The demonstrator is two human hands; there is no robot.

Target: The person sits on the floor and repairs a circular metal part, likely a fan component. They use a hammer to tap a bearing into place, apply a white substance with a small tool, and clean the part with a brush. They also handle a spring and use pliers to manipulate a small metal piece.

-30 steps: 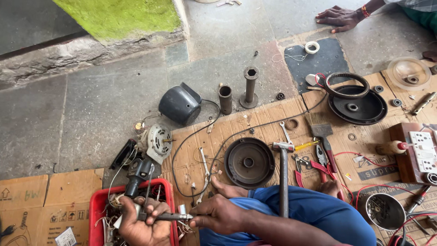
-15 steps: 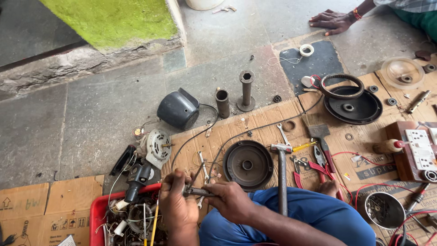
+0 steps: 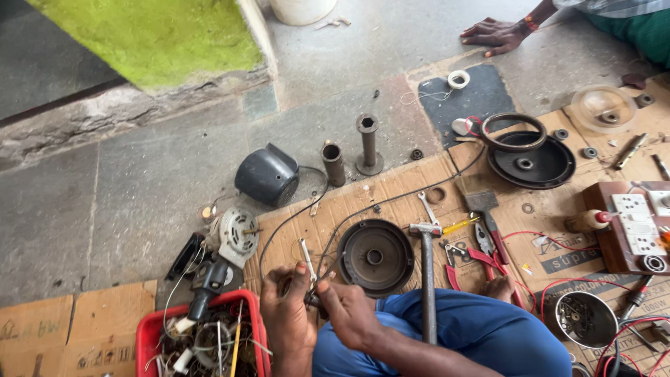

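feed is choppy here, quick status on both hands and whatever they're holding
Left hand and right hand both closed on a small metal part with wires. Red bin beside left hand. Hammer lies across the knee.

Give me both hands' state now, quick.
Left hand: closed around a small metal part.
Right hand: fingers pinching the same part.

Place: floor repair workshop | evidence: hammer point(image 3: 427, 279), pliers point(image 3: 481, 246), motor housings point(image 3: 375, 256) on flattened cardboard point(image 3: 391, 192)
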